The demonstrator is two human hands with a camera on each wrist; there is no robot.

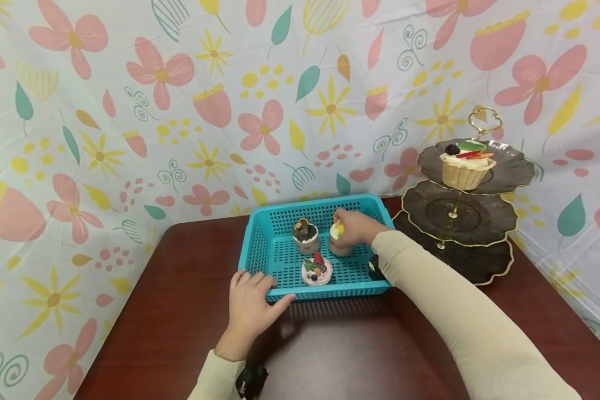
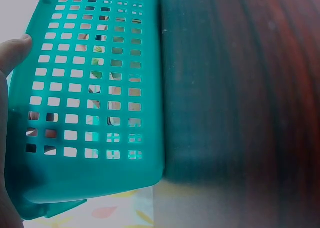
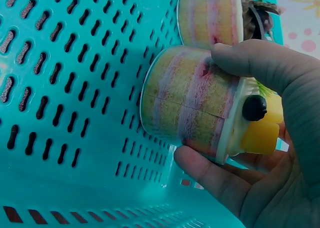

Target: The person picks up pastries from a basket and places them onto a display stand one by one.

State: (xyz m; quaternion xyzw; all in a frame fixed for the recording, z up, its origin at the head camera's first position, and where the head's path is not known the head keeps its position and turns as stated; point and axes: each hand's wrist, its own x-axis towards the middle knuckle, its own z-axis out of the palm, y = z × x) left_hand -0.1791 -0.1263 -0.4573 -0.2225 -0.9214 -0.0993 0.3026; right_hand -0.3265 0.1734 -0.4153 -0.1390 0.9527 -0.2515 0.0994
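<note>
A layered cake cup [image 3: 187,100] topped with cream, yellow fruit chunks and a dark berry is gripped by my right hand [image 1: 355,226], thumb on one side and fingers on the other. It is inside the turquoise plastic basket [image 1: 267,208], near the basket's right end. Beside it stands a second cake cup [image 1: 307,244] with a dark topping. Closer to the front is a small pink-creamed cake [image 1: 316,272] with a strawberry and berries. My left hand [image 1: 250,303] holds the basket's front left corner, fingers over the rim and thumb against the front wall.
Right of the basket stands a dark three-tier stand [image 1: 460,214] with gold edges and handle. A cream-topped cupcake [image 1: 466,166] sits on its top tier. The brown table [image 1: 195,278] meets a floral cloth backdrop [image 1: 200,139] behind.
</note>
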